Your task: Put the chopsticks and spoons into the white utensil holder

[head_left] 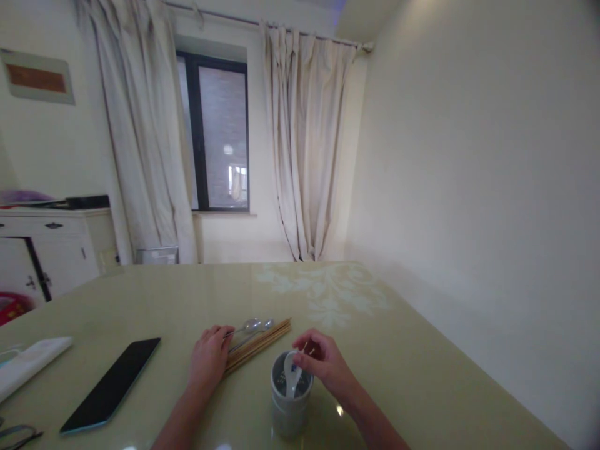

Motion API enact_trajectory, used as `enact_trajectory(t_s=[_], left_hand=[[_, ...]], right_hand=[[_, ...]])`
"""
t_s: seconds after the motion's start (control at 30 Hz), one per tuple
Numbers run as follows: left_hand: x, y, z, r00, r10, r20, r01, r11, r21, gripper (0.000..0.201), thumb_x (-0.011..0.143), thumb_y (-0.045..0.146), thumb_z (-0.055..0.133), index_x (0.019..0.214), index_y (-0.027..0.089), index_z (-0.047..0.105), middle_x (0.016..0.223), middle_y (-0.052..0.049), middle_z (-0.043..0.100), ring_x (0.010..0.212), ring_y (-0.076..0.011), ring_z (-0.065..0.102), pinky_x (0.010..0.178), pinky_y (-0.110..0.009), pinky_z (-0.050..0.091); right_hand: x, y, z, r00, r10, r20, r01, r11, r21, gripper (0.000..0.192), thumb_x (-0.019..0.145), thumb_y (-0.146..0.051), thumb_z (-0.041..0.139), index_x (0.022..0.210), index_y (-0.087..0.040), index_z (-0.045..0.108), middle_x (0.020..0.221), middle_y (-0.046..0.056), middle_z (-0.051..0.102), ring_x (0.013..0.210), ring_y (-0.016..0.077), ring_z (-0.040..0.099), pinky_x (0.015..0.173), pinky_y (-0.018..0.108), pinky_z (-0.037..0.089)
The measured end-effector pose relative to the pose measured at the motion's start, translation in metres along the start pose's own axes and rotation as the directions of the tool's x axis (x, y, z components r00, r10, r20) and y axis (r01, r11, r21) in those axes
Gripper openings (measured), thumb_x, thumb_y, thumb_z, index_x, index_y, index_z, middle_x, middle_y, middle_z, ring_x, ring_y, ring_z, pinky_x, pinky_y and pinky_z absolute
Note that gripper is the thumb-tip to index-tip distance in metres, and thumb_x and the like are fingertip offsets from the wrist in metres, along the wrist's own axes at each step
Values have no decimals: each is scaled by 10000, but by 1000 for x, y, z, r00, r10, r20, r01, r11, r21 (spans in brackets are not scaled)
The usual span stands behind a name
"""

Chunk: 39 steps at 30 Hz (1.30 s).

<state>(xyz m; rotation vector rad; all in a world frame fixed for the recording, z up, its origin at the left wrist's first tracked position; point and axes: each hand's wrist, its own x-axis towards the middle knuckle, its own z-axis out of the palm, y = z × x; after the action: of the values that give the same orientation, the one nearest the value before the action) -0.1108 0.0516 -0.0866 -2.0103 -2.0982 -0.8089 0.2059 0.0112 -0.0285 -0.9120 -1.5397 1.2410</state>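
Observation:
My right hand (328,364) is closed at the edge of a white ceramic soup spoon (291,375) with a small blue mark. The spoon stands bowl up in a grey utensil holder (289,417) with a holed insert. To the left, my left hand (210,355) has its fingers closed around the handle end of a metal spoon (252,324). A second metal spoon (267,324) lies beside it. Against that hand rests a bundle of wooden chopsticks (262,342), slanting across the table; their near ends are partly hidden.
A dark phone or tablet (112,384) lies on the glossy table (398,375) at left. Beyond it are a white flat object (35,359) and part of a pair of glasses (19,431). A wall (506,281) runs along the table's right side.

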Motion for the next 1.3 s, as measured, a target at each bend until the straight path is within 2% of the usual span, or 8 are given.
enact_trajectory(t_s=[0.2, 0.47, 0.67, 0.73, 0.83, 1.0, 1.1, 1.3], left_hand=[[3, -3, 0, 990, -70, 121, 75, 997, -35, 363, 1005, 289, 463, 1138, 204, 789, 1164, -98, 778, 1108, -273, 707, 992, -362, 522], [3, -5, -2, 983, -102, 151, 113, 991, -65, 351, 968, 283, 487, 1082, 229, 814, 1127, -92, 786, 1075, -257, 718, 963, -343, 529], [-2, 27, -22, 997, -79, -24, 67, 946, -316, 417, 960, 396, 438, 1025, 221, 811, 1124, -119, 790, 1084, -317, 699, 1047, -462, 509], [-9, 55, -31, 998, -58, -29, 32, 822, -569, 488, 970, 543, 443, 1042, 223, 804, 1136, -117, 795, 1121, -324, 690, 1089, -491, 493], [-28, 101, -40, 981, -61, 182, 189, 476, -859, 674, 964, 750, 399, 1097, 226, 801, 1174, -108, 797, 1141, -315, 694, 1108, -494, 492], [-56, 149, -34, 870, 220, 442, 460, -33, -887, 761, 930, 836, 427, 1164, 193, 760, 1160, -111, 793, 1114, -308, 713, 1084, -483, 498], [-60, 152, -25, 836, 261, 482, 525, -129, -841, 705, 882, 822, 562, 1113, 185, 754, 1096, -103, 797, 1098, -307, 716, 1063, -450, 494], [-60, 151, -29, 810, 241, 535, 568, -96, -817, 702, 848, 851, 576, 990, 187, 756, 973, -92, 782, 1004, -287, 707, 921, -386, 518]], right_hand=[[-2, -2, 4, 999, -25, -40, 24, 999, -28, 326, 766, -468, 880, 879, -181, 774, 743, 6, 651, 678, 151, 574, 619, 259, 432], [-4, -9, 3, 992, -107, -72, 97, 987, -127, 179, 794, -341, 807, 858, -175, 785, 757, 38, 727, 729, 189, 653, 697, 296, 495], [-5, -12, 6, 987, -137, -79, 122, 978, -169, 103, 791, -273, 758, 825, -177, 750, 742, 25, 702, 707, 181, 642, 661, 282, 485], [-6, -14, 7, 984, -167, -69, 150, 967, -204, 78, 793, -252, 743, 816, -178, 746, 745, 22, 691, 701, 175, 633, 651, 276, 479], [-7, -17, 8, 977, -205, -57, 185, 950, -253, 55, 796, -231, 733, 813, -182, 749, 768, 22, 690, 704, 170, 631, 645, 270, 473], [-8, -22, 6, 973, -222, -68, 195, 942, -273, 56, 806, -237, 740, 818, -186, 761, 797, 27, 699, 731, 174, 643, 676, 277, 491], [-7, -23, 5, 969, -241, -58, 217, 938, -270, 55, 814, -240, 751, 817, -187, 766, 811, 26, 696, 734, 169, 641, 689, 277, 496], [-7, -19, 6, 962, -257, -97, 239, 958, -161, 186, 902, -378, 755, 861, -198, 733, 807, 23, 686, 748, 176, 627, 712, 291, 505]])
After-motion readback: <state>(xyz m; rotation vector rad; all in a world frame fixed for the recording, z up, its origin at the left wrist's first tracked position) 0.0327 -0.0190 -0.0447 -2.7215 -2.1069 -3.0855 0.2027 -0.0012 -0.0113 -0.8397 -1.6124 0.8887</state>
